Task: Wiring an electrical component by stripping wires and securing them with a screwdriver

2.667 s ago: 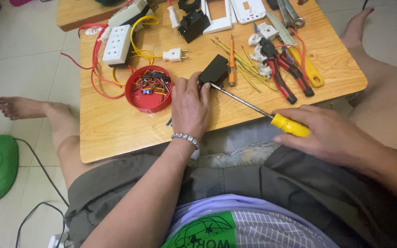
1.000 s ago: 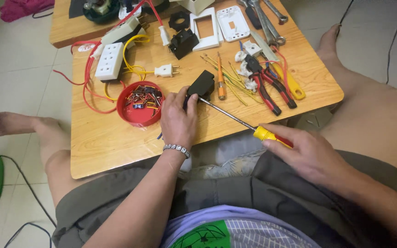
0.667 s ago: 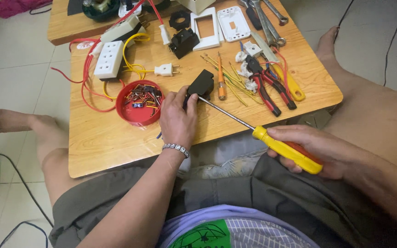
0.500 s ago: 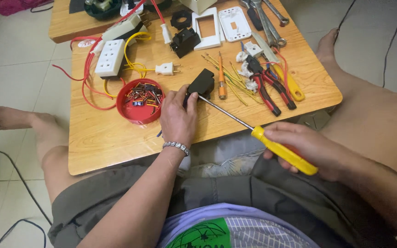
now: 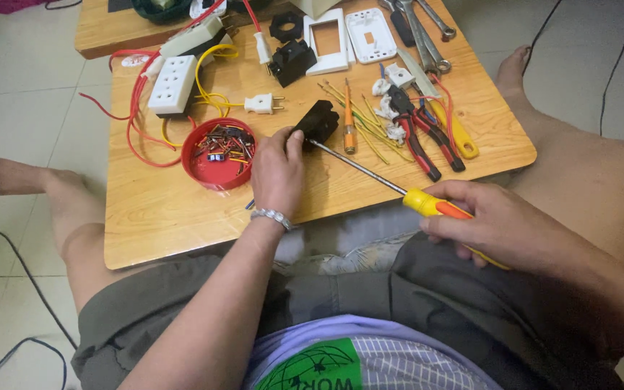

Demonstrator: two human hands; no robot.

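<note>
Since a moment ago your right hand (image 5: 500,227) has slid up the yellow-and-orange handle, fingers wrapped tight round it, while the low wooden table (image 5: 160,217) and its load sit unchanged. You have one long screwdriver (image 5: 370,173), its tip touching one black plastic electrical part (image 5: 317,123) near the table's middle. Your left hand (image 5: 277,173) rests half-curled against that part, steadying it. Just left lies one round red dish (image 5: 207,170) of small screws; beyond it, one white socket strip (image 5: 172,85) and one white two-pin plug (image 5: 263,104).

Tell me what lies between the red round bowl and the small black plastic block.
Head view: the left hand, gripping the block beside the bowl.
</note>
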